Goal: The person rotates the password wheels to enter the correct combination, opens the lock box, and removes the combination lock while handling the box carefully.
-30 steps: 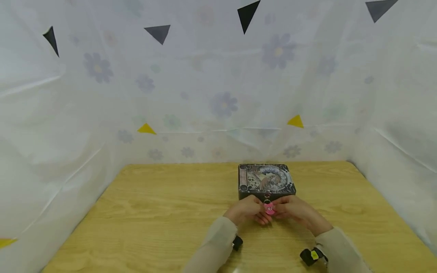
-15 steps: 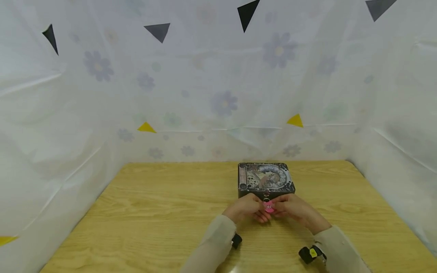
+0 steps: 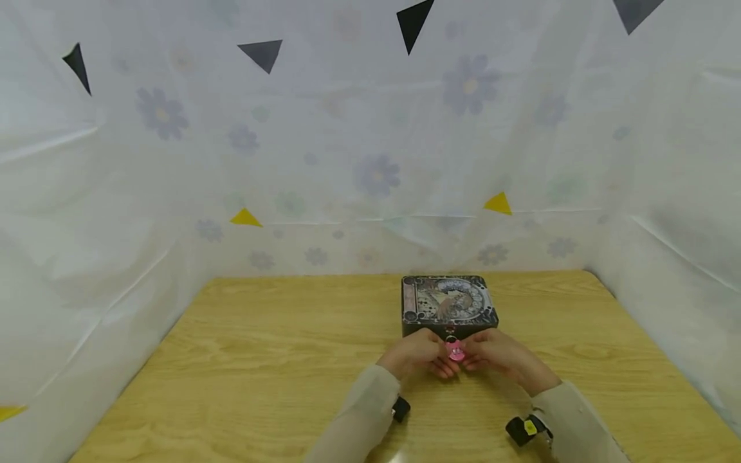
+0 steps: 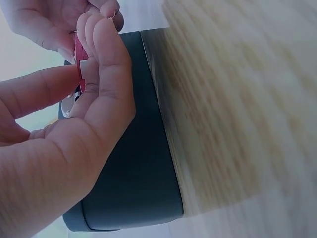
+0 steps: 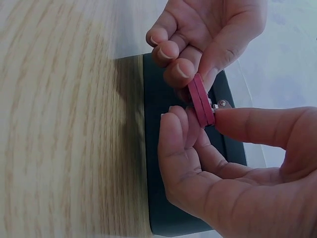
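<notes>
Lock work is partway, I'd judge. Pink padlock (image 3: 455, 350) sits at the front of the printed-lid box (image 3: 448, 299), on the side facing the person, shackle (image 3: 451, 338) up by the metal hasp (image 5: 222, 103). Left hand (image 3: 415, 355) pinches the padlock, thumb against fingers; right hand (image 3: 496, 354) pinches it too, from the other side. Neither has let go.

Done so far: both hands on the lock, box flat on the wooden table (image 3: 260, 360), lid down. Not done: lock isn't off and away from the box, lid isn't up. Can't tell whether the shackle is latched or loose; fingers crowd it.
</notes>
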